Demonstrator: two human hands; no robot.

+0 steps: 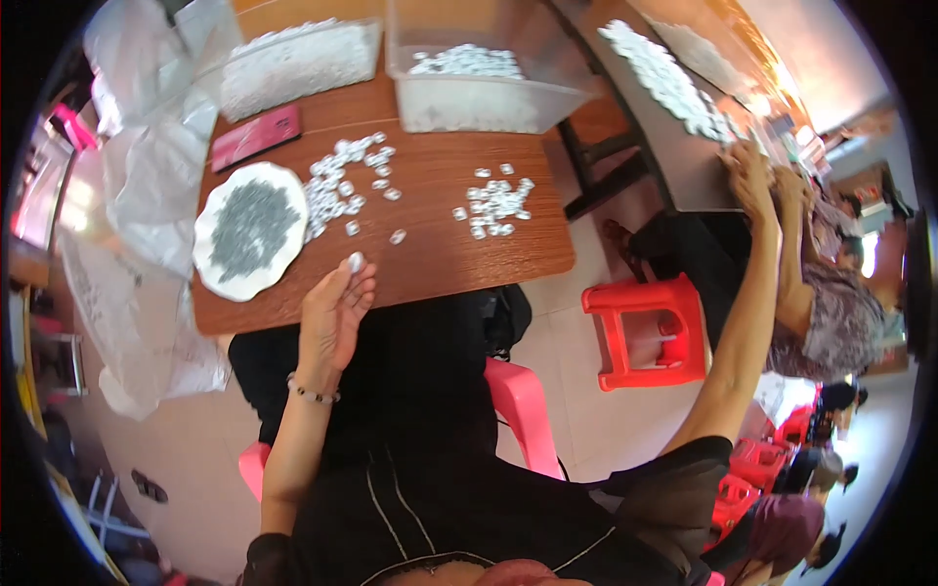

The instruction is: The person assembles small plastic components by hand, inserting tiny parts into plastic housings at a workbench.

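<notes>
My left hand [337, 308] is above the near edge of the brown wooden table [430, 259], palm partly up. Its thumb and fingertips pinch a small white piece [357, 262]. Beyond it, small white pieces [337, 190] lie scattered beside a white scalloped plate [239, 291] heaped with thin grey bits. A smaller cluster of white pieces [498, 203] lies at the table's right. My right arm stretches far right to a second table [689, 186]. There my right hand [748, 176] has bent, closed fingers at the near end of a long row of white pieces [664, 78]; whatever they hold is hidden.
Two clear bins, left [298, 73] and right [479, 105], hold white pieces at the table's back. A pink phone [256, 140] lies near the plate. Between the tables stands a red stool [650, 376]. Another person's arm [796, 264] reaches in beside my right arm. Plastic bags [147, 322] hang at left.
</notes>
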